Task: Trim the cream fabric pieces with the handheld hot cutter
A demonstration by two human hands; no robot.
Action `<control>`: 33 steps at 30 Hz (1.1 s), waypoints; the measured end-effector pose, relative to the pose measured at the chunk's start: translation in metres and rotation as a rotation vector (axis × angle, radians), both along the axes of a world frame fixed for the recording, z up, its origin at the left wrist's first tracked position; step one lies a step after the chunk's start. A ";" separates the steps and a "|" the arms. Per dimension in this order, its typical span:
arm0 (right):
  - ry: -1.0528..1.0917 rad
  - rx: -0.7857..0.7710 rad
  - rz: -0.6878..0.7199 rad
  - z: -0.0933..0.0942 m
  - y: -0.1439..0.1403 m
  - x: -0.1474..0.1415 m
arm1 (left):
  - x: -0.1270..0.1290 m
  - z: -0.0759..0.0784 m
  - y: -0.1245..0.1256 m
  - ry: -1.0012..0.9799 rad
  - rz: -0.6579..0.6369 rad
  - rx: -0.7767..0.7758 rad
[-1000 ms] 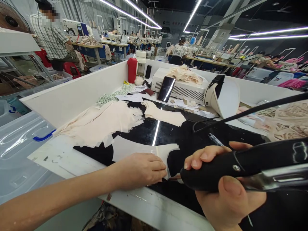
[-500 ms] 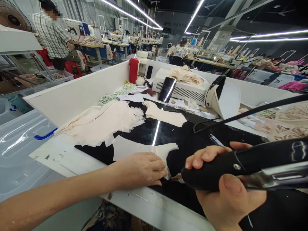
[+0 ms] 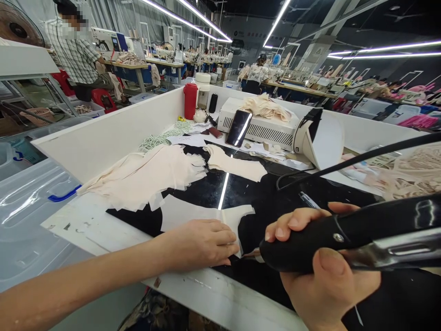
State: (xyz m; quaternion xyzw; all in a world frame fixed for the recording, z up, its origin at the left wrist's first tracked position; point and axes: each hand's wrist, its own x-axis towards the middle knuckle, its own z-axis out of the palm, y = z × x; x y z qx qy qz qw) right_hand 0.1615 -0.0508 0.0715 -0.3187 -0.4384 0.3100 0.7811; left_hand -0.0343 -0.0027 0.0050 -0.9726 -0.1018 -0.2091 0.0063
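My left hand (image 3: 206, 243) lies flat on a pale cut fabric piece (image 3: 186, 214), its fingers stretched out and close to the piece's right end. That piece has a whiter left part and a cream right part, partly hidden beneath the hand. In my right hand (image 3: 330, 280) is a thick black hand-held tool (image 3: 310, 243) with a metal lever along its side. Its narrow coppery tip points left, at the fabric's edge just beyond my left fingertips; whether it touches the cloth I cannot tell. The fingers wrap over the tool's body, with the thumb on the near side.
A pile of cream fabric pieces (image 3: 151, 172) lies at the left, another cream piece (image 3: 237, 163) behind. A phone (image 3: 239, 128) leans on a vented white box (image 3: 262, 122). A black cable (image 3: 365, 158) crosses the right side near a pen (image 3: 308, 200). A red flask (image 3: 190, 101) stands farther back.
Both hands, the fabric and the tool stay almost where they were. The view shifts very slightly.
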 end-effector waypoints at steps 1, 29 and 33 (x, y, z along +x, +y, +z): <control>0.007 -0.004 0.000 0.001 0.000 0.000 | 0.000 0.000 0.000 -0.004 -0.005 0.006; -0.025 0.021 -0.009 -0.001 0.004 -0.004 | -0.001 -0.002 -0.001 -0.065 -0.025 -0.010; -0.073 0.005 -0.017 -0.001 0.004 -0.003 | -0.001 -0.004 0.000 -0.059 -0.023 -0.011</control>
